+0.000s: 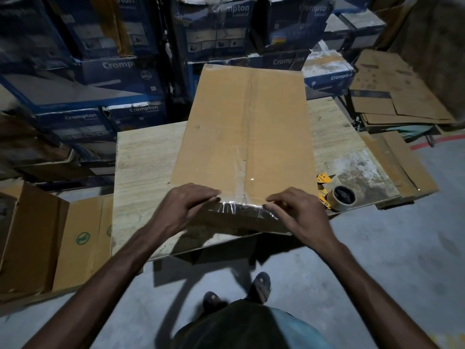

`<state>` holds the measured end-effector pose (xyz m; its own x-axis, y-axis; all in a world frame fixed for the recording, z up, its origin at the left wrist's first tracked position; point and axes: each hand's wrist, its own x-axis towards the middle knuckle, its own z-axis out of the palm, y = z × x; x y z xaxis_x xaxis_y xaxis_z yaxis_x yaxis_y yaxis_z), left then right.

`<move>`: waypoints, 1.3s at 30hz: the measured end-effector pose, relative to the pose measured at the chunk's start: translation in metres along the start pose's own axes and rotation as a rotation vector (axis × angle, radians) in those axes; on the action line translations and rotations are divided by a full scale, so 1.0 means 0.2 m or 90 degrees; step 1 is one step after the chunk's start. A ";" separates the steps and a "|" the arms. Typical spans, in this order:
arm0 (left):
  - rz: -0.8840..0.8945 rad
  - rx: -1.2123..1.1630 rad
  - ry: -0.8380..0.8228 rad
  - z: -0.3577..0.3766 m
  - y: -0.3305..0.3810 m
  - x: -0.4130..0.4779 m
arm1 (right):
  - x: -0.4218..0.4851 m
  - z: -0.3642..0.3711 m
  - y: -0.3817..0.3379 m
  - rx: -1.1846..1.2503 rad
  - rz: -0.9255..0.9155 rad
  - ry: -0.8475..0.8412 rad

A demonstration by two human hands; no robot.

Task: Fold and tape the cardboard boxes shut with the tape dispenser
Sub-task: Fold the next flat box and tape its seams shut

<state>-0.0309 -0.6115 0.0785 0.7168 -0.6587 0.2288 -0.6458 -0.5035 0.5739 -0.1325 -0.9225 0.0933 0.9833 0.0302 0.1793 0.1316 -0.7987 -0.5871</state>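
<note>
Head: two hands, one box, one dispenser

The left forearm and right forearm are bare from the wrist to the frame's edge. They end in a bare left hand and a bare right hand. A dark, loose cloth garment covers the body, with a light blue cloth panel at its right side. The 2 feet wear dark open footwear, a left sandal and a right sandal, both too blurred for detail.
</note>
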 end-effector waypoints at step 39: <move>-0.264 0.199 -0.095 -0.19 -0.19 0.08 | 0.03 -0.20 0.32 -0.178 0.117 -0.127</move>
<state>0.0159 -0.5815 0.0906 0.8975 -0.4307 -0.0943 -0.3811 -0.8654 0.3254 -0.1238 -0.9968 0.0888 0.9960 -0.0336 -0.0825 -0.0607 -0.9337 -0.3528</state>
